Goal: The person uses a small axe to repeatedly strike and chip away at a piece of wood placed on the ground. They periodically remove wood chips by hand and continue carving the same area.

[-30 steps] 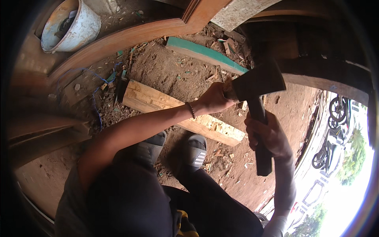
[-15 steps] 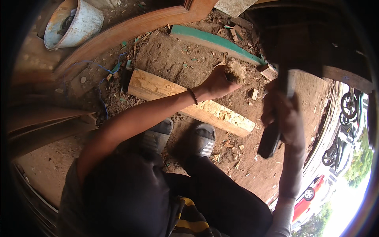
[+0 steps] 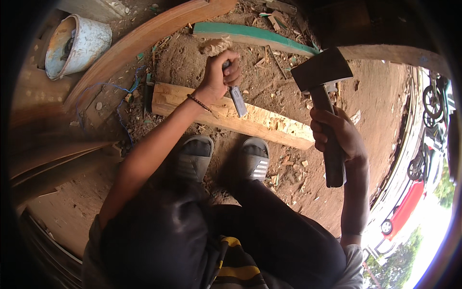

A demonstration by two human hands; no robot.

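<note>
I see left hand [image 3: 220, 78] gripping grey metal chisel [image 3: 237, 102], partly hiding pale wooden beam [image 3: 279, 126]; right hand [image 3: 340, 134] gripping black block-headed hammer [image 3: 322, 70]; stained whitish bucket [image 3: 92, 45] upper left.

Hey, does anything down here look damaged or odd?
Yes: the flat-bladed grey metal chisel in the left hand has a pale, frayed, splayed handle end, as if battered. The long pale wooden beam is roughly gouged on top, with small tan chips scattered nearby.
</note>
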